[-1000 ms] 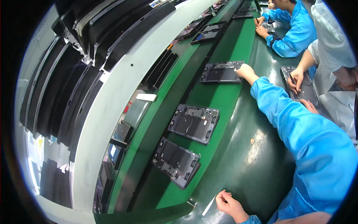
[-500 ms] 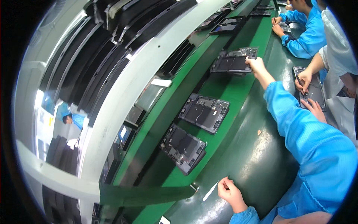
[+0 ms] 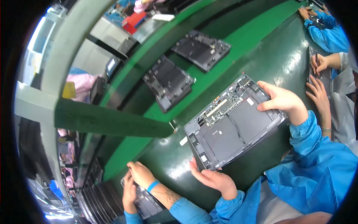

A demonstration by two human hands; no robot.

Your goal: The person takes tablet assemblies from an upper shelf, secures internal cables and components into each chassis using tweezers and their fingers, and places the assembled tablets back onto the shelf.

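A laptop base (image 3: 238, 130) without its bottom cover is tilted over the bench in front of me, its circuit board and dark battery pack showing. My right hand (image 3: 281, 100) grips its right edge, thumb on top and fingers beneath. At the near left corner my left hand (image 3: 216, 181) is palm up, its fingers against the edge; part of its hold is hidden under the base. A small white strip (image 3: 183, 141) shows on the bench beside the far left corner, partly covered.
Two similar laptop bases (image 3: 169, 82) (image 3: 201, 50) lie on the green belt (image 3: 257, 33) ahead. A green bar (image 3: 112, 121) juts in from the left post. Co-workers' hands (image 3: 140, 177) (image 3: 320, 86) work on laptops at both sides. Dark panels (image 3: 99, 203) stand at lower left.
My right hand has brought the laptop base from the far belt back over the bench. My left hand has come to its near corner. The view has swung left.
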